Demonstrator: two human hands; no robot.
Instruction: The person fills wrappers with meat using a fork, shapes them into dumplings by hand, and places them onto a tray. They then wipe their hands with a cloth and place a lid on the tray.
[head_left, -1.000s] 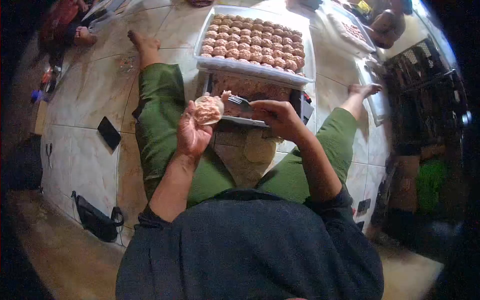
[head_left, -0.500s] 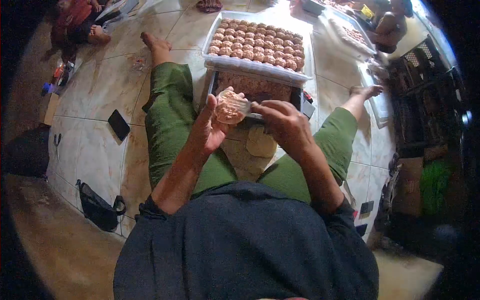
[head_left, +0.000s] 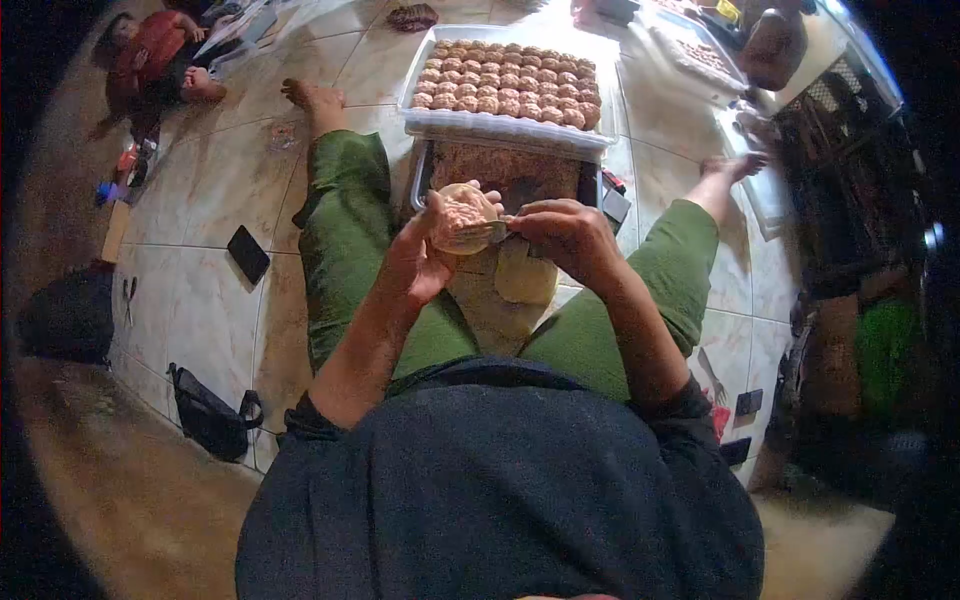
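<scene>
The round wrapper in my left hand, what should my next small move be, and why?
I'd probably press the filling down lightly with the fork. The fork appears to lie against it, the filling's surface looks rough, and the wrapper is unfolded. The left hand supports it, while the right hand holds the fork.

The right hand [head_left: 568, 234] hides much of the fork [head_left: 474, 232] (tines blurred). A tub [head_left: 510, 128] covers part of the dark tray [head_left: 421, 180]; distant pieces [head_left: 705, 56] are too small to identify.
</scene>
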